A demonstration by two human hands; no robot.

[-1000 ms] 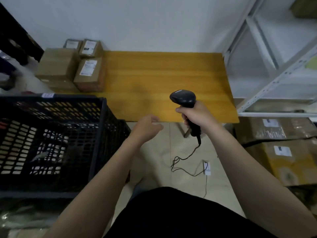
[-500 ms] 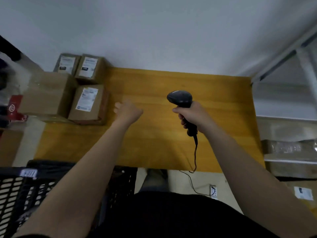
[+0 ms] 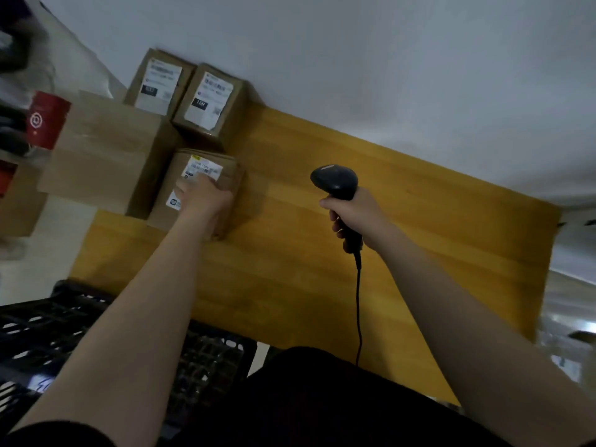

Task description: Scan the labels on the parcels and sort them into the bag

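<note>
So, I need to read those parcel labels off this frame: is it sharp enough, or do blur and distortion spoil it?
Head view: print on the two back parcels is soft, unreadable; the left hand partly hides the front label; the left edge, around the red cup, is smeared; the whole frame tilts, the table slanting.

Plain white wall (image 3: 354, 59) behind a yellow wooden surface (image 3: 290, 253) set against it, pale floor (image 3: 32, 279) at left, black lattice crate (image 3: 48, 327) by the near corner, dim even light

Brown parcels (image 3: 106, 156) with white labels (image 3: 209, 101), black scanner (image 3: 335, 182), orange-yellow table (image 3: 419, 253), black lattice crate (image 3: 64, 324).
</note>
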